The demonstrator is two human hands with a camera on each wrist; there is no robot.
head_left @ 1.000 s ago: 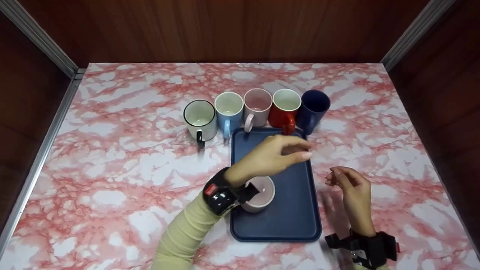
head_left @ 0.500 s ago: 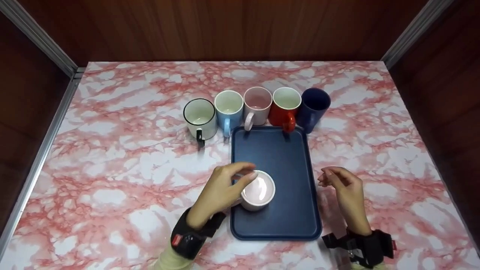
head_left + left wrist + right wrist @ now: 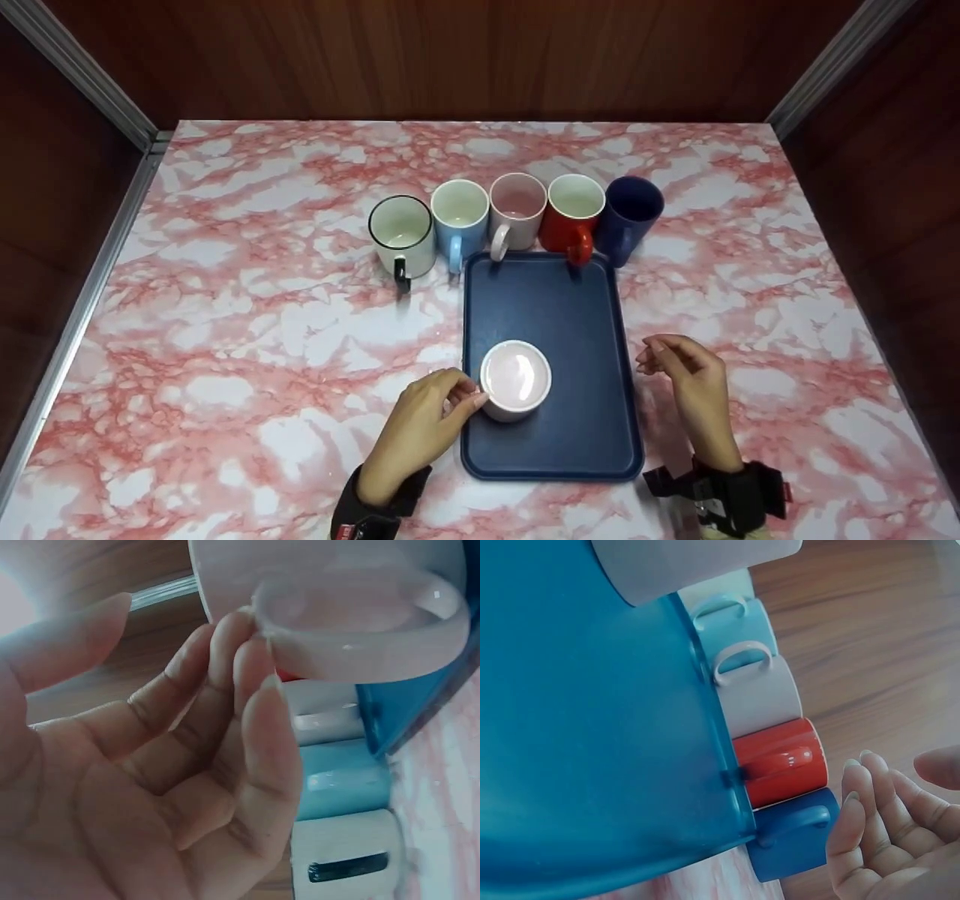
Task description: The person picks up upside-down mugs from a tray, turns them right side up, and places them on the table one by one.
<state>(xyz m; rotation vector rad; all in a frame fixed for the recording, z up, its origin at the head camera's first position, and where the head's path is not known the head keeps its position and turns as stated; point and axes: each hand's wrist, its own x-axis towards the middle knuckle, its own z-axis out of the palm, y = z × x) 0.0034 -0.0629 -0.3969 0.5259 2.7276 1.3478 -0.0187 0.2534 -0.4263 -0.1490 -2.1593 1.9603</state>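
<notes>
A pale pink mug [image 3: 515, 380] stands upright on the left side of a dark blue tray [image 3: 577, 442]. My left hand [image 3: 421, 424] is at the mug's left side, where its handle [image 3: 367, 652] points. In the left wrist view the fingertips are at the handle, seemingly touching it, while the thumb [image 3: 82, 645] stands apart from the fingers and mug. Beyond the tray's right edge my right hand [image 3: 694, 386] hovers, fingers loosely bent and holding nothing.
Along the tray's far end stands a row of mugs: white with a black rim [image 3: 405, 240], light blue [image 3: 460, 221], pink [image 3: 519, 214], red [image 3: 571, 217] and dark blue [image 3: 628, 217]. Their handles face me. Wooden walls [image 3: 465, 60] enclose the marbled table [image 3: 225, 300].
My left hand has drawn back from above the tray's far half, down and left to the pale pink mug's handle side. The right hand shifted slightly left, then stayed.
</notes>
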